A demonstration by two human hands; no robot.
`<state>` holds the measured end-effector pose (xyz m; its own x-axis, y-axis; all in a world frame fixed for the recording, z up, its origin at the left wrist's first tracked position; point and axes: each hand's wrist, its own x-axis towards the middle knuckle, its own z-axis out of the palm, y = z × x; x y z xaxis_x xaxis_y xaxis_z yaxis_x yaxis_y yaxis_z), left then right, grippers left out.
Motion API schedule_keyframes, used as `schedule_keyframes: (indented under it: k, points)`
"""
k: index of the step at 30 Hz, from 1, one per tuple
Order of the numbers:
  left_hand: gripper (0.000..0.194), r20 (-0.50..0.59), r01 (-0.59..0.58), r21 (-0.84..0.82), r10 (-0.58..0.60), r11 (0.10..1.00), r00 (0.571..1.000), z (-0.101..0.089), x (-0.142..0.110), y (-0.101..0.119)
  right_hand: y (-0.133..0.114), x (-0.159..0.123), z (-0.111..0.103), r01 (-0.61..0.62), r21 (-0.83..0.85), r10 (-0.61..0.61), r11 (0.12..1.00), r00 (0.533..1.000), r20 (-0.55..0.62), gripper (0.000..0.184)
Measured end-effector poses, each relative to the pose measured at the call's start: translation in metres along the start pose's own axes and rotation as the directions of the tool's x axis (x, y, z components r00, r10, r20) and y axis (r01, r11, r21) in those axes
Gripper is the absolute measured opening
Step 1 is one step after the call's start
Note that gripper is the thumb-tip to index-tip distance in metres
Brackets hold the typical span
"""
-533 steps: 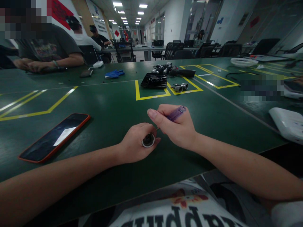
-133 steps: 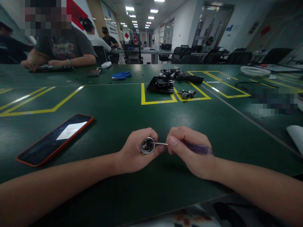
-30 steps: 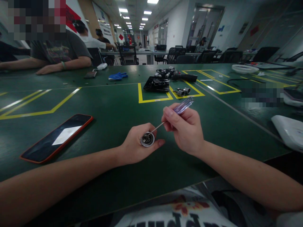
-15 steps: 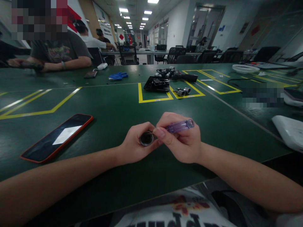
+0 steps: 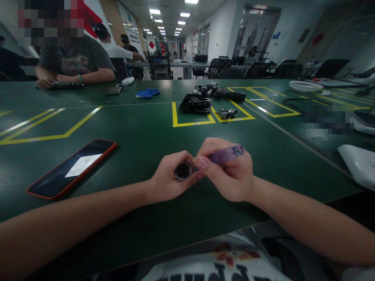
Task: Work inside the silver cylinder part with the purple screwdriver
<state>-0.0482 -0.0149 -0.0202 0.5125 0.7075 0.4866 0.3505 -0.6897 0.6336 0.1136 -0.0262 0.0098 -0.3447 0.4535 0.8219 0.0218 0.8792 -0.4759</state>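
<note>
My left hand (image 5: 170, 177) is closed around a short dark metal tube (image 5: 183, 171), whose round hollow end faces up toward me. Pinched in my right hand (image 5: 227, 171) is a screwdriver (image 5: 227, 154) with a see-through purple handle, slanting up to the right. Its shaft is hidden by my fingers. My right fingertips are beside the tube's rim, close to my left fingers. Both hands are just above the green table (image 5: 140, 125).
A phone in an orange case (image 5: 72, 169) lies at left. Ahead are a black pouch (image 5: 195, 104), small metal cylinders (image 5: 228, 113), dark flashlight-like items (image 5: 208, 89) and a blue glove (image 5: 147, 93). A white object (image 5: 357, 164) sits at right. Across the table sits a person (image 5: 76, 60).
My right hand and the screwdriver have shifted slightly right, and the tube's opening shows more fully. The person across has drawn their hands and a dark object inward.
</note>
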Motion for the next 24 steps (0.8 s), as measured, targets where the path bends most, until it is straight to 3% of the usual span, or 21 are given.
schedule_keyframes:
  k: [4, 6, 8, 11, 14, 16, 18, 24]
  points:
    - [0.017, -0.007, 0.006, 0.019, -0.006, 1.0, 1.0, 0.0, -0.002, -0.001, 0.0, 0.0, 0.002, -0.088, 0.015, 0.088, 0.996, 0.996, -0.002, 0.013]
    - [0.016, -0.012, 0.011, 0.058, -0.01, 0.998, 1.0, 0.0, -0.002, 0.0, 0.001, 0.001, 0.004, -0.188, 0.054, 0.19, 0.981, 0.982, -0.025, 0.016]
    - [0.016, -0.03, 0.011, 0.118, -0.008, 0.993, 1.0, 0.001, -0.003, 0.001, 0.004, 0.001, 0.006, -0.346, 0.174, 0.356, 0.922, 0.934, -0.029, 0.021]
    - [0.02, -0.059, -0.006, 0.184, 0.017, 0.983, 0.998, 0.001, -0.003, 0.001, 0.011, 0.001, 0.01, -0.52, 0.413, 0.568, 0.748, 0.823, 0.008, 0.024]
    - [0.02, -0.064, 0.01, 0.198, 0.003, 0.98, 0.998, 0.0, -0.003, 0.001, 0.018, 0.002, 0.012, -0.553, 0.561, 0.67, 0.616, 0.743, -0.003, 0.025]
    - [0.02, -0.059, 0.031, 0.198, -0.019, 0.98, 0.998, 0.0, -0.003, 0.001, 0.021, 0.003, 0.012, -0.552, 0.603, 0.706, 0.576, 0.708, -0.026, 0.026]
    - [0.02, -0.056, 0.019, 0.186, -0.009, 0.982, 0.998, -0.001, -0.003, 0.0, 0.02, 0.003, 0.011, -0.532, 0.608, 0.699, 0.589, 0.713, -0.054, 0.025]
    - [0.021, -0.07, 0.018, 0.142, -0.008, 0.99, 0.997, 0.0, -0.002, 0.002, 0.011, 0.001, 0.009, -0.465, 0.472, 0.562, 0.749, 0.823, -0.081, 0.02]
